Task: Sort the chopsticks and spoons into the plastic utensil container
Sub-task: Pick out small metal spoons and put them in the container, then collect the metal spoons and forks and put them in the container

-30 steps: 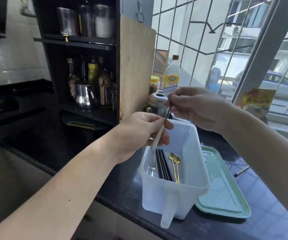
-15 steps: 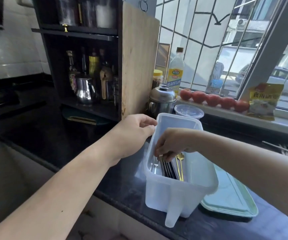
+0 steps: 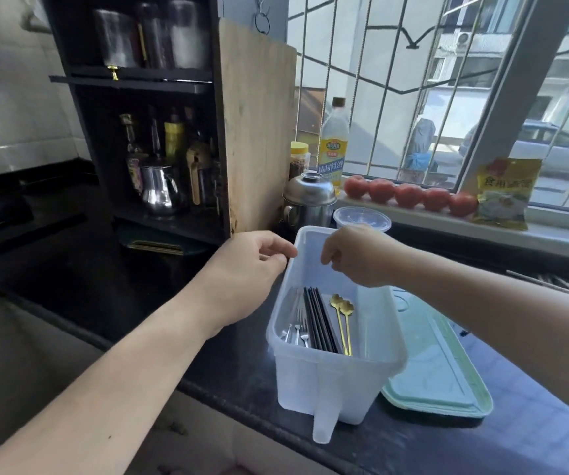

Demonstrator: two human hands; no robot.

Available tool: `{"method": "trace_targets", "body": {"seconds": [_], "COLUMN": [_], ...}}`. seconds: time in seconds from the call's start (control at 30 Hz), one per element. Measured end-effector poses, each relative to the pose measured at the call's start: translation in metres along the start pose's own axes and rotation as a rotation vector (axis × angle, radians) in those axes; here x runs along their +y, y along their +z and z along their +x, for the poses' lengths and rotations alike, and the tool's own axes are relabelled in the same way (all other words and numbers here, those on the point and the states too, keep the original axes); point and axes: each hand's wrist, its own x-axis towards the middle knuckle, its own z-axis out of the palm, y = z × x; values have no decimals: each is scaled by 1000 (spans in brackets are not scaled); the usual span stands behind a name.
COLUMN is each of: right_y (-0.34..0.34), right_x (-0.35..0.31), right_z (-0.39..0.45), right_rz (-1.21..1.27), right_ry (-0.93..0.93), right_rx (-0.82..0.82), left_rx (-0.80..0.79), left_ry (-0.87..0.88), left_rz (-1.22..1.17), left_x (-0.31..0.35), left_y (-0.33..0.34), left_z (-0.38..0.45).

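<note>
The right hand [image 3: 361, 257] has lifted out of the plastic utensil container [image 3: 337, 382], fingers loosely curled, empty. The left hand [image 3: 245, 265] pinches its far-left rim. Inside lie black chopsticks [image 3: 320, 320], 2 gold spoons [image 3: 341, 317] and forks [image 3: 298, 329], near the countertop's [image 3: 242, 365] front edge.

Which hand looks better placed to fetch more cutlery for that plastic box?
The right hand, probably. It hovers empty above the container with nothing pinched, while the left hand grips the box's far-left rim, steadying it. No loose cutlery is clearly in view.
</note>
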Motion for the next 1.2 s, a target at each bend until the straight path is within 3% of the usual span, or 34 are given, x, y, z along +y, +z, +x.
{"method": "trace_targets", "body": {"seconds": [0.13, 0.33, 0.5, 0.63, 0.73, 0.83, 0.97, 1.07, 1.2], "right_y": [-15, -31, -4, 28, 61, 94, 127, 138, 139], "right_x": [22, 83, 201, 282, 304, 298, 285, 307, 357], "right_z": [-32, -125, -276, -391, -443, -457, -436, -414, -412], "right_rz": [69, 261, 390, 408, 390, 306, 54, -148, -217], "right_ry": [-3, 138, 535, 953, 1063, 909, 579, 519, 494], "right_rx": [163, 374, 500, 551, 536, 474, 278, 144, 175], "left_rx": [116, -12, -253, -382, -322, -213, -175, -220, -221], "left_ry": [124, 347, 408, 352, 438, 517, 460, 408, 331], "left_rz": [-32, -108, -305, -115, 79, 176, 211, 206, 100], "left_x": [31, 110, 138, 122, 108, 100, 94, 88, 85], "left_y": [13, 98, 210, 323, 378, 405, 416, 415, 412], "left_z": [-6, -36, -67, -72, -72, -66, -60, -60, -56]}}
